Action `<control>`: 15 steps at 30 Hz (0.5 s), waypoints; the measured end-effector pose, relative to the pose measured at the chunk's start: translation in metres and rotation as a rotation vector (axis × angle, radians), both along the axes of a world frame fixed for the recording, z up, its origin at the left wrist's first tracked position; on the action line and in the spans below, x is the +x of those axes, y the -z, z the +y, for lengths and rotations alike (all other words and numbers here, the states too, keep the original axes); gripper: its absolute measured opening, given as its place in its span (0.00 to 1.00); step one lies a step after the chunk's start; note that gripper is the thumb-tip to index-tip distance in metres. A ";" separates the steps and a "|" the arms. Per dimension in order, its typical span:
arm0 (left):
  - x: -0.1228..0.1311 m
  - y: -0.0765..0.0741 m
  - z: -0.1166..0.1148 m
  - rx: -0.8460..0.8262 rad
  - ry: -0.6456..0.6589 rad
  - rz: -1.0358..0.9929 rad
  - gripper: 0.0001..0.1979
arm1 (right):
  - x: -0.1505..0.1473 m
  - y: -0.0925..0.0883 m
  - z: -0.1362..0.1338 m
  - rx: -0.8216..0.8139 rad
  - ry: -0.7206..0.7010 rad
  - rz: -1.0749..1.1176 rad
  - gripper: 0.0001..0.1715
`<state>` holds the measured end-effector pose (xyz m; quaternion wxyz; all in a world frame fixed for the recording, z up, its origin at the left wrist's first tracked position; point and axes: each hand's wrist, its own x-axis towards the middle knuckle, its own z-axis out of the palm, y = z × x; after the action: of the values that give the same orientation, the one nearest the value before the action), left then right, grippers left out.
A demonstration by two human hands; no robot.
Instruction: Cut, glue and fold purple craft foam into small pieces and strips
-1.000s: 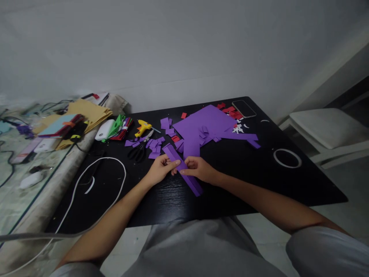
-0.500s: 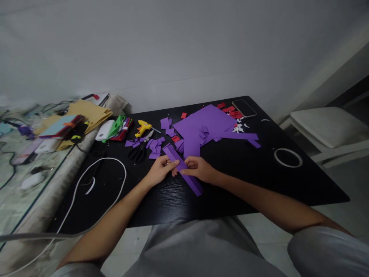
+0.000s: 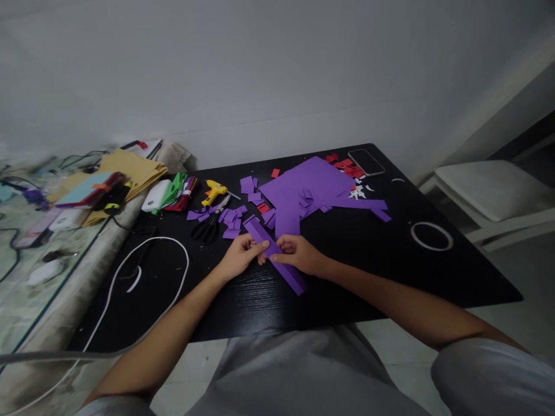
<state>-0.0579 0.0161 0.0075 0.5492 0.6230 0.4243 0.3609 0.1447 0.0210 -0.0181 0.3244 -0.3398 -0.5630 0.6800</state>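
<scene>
Between my two hands is a long purple paper strip [image 3: 286, 271], slanted from upper left to lower right over the table's near part. My left hand [image 3: 241, 254] pinches its left edge, thumb on top. On the other edge my right hand [image 3: 302, 255] grips the strip, thumb lying along it and fingers curled. Just beyond lies another purple strip [image 3: 288, 216], overlapping a large purple sheet [image 3: 310, 179]. Several small purple paper pieces [image 3: 233, 219] are scattered to the left of the strip, by black-handled scissors [image 3: 208, 228].
On the black table [image 3: 359, 266] lie a yellow glue gun [image 3: 214, 192], red scraps [image 3: 347, 164], white scraps [image 3: 358, 192], a phone [image 3: 366, 162] and a white ring [image 3: 432, 236]. A white cable [image 3: 184, 277] loops at left. A white chair [image 3: 494, 188] stands at right.
The view has shifted very slightly. Both hands keep their hold on the purple strip, with hardly any movement.
</scene>
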 end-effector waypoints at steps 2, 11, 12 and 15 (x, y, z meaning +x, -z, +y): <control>0.000 0.001 0.000 0.003 0.000 0.005 0.21 | 0.000 -0.001 0.000 0.004 0.005 -0.009 0.23; 0.000 0.004 0.000 0.022 -0.040 0.032 0.21 | -0.001 0.002 0.000 -0.002 -0.002 0.014 0.24; 0.000 0.004 0.001 0.026 -0.039 0.033 0.21 | -0.001 0.002 0.000 -0.001 -0.009 0.022 0.24; -0.001 0.002 0.001 0.031 -0.040 0.035 0.21 | -0.002 0.000 0.000 0.010 -0.033 0.042 0.23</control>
<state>-0.0588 0.0175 0.0052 0.5245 0.6290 0.4406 0.3676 0.1430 0.0206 -0.0182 0.3265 -0.3143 -0.5651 0.6894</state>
